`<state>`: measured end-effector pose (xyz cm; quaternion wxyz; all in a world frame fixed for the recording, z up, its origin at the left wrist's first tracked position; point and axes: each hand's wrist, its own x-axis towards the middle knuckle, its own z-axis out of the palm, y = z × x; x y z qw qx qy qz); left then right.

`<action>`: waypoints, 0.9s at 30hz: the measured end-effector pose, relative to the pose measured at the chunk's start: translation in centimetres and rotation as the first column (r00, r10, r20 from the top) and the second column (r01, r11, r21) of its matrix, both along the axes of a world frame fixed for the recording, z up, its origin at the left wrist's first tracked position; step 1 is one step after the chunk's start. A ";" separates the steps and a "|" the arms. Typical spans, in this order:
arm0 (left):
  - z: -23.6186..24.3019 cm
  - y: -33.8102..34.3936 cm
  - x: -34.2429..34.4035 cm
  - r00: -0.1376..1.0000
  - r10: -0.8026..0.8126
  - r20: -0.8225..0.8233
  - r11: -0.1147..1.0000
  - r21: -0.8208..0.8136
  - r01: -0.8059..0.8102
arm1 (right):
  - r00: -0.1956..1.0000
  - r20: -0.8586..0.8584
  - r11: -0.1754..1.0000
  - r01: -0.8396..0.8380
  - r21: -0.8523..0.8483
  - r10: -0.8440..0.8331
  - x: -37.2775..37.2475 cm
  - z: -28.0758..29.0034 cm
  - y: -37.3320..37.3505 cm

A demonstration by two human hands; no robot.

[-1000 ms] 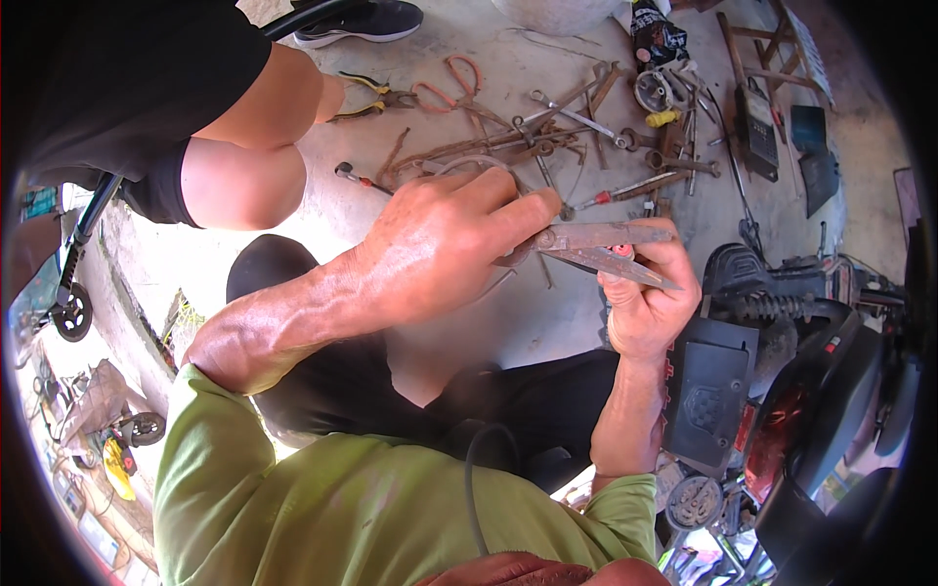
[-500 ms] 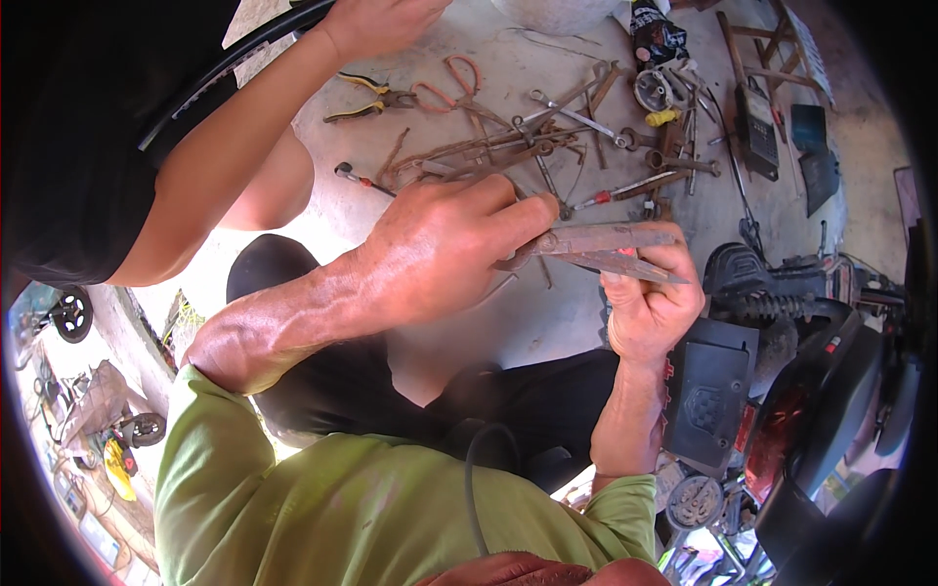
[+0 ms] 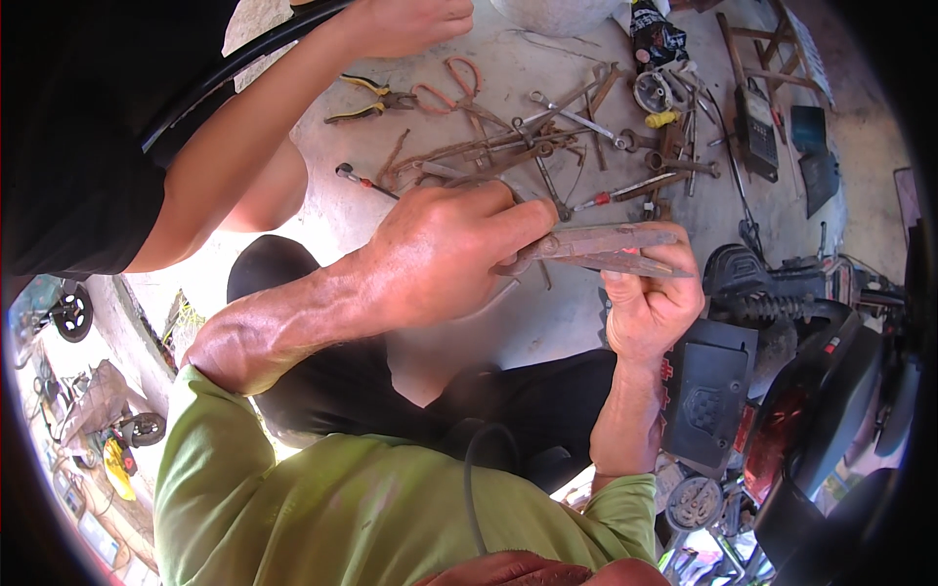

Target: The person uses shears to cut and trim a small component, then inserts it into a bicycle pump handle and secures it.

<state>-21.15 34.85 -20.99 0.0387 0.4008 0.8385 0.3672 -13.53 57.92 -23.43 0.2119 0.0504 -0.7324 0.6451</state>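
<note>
My left hand point(image 3: 459, 249) is closed round the handles of rusty shears point(image 3: 611, 239), held above the floor in front of me. Their two blades point right and stand slightly apart. At the blade tips is my right hand point(image 3: 650, 308), its thumb raised and its fingers curled behind the metal. The blades hide part of those fingers, and whatever they pinch is too small or too covered to make out. Beyond my hands lies a heap of rusty tools point(image 3: 489, 146), with a combination wrench point(image 3: 576, 119) among them.
Yellow-and-black pliers point(image 3: 376, 101) and orange-handled scissors point(image 3: 451, 88) lie farther off. A co-worker's arm point(image 3: 264, 127) reaches in from the left beside a black curved strip point(image 3: 234, 68). Motorbike parts point(image 3: 811, 303) and a dark box point(image 3: 711, 391) stand on my right.
The co-worker's hand and forearm have shifted a little to the right. My hands and the shears have barely moved; a red spot between the blades no longer shows.
</note>
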 end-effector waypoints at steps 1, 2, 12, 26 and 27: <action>0.0 0.0 0.0 1.000 -0.001 -0.002 1.000 -0.006 0.001 | 1.000 -0.019 0.999 -0.003 0.037 0.003 -0.1 0.0 0.1; -0.1 0.0 0.0 1.000 -0.002 -0.004 1.000 -0.011 0.002 | 0.999 -0.038 0.997 -0.005 0.073 0.007 -0.1 0.0 0.2; -0.9 0.1 -0.1 0.998 -0.017 0.062 1.000 -0.005 0.018 | 0.999 0.024 0.999 0.035 0.002 -0.036 -0.2 -0.3 0.1; 0.1 -0.4 -1.2 0.905 0.066 0.420 0.997 0.016 -0.081 | 0.999 0.031 1.000 -0.009 0.007 0.009 -0.7 -0.7 0.4; 0.2 -0.4 -1.2 0.905 0.069 0.420 0.996 0.014 -0.083 | 0.999 0.031 1.000 -0.011 0.005 0.011 -0.8 -0.7 0.4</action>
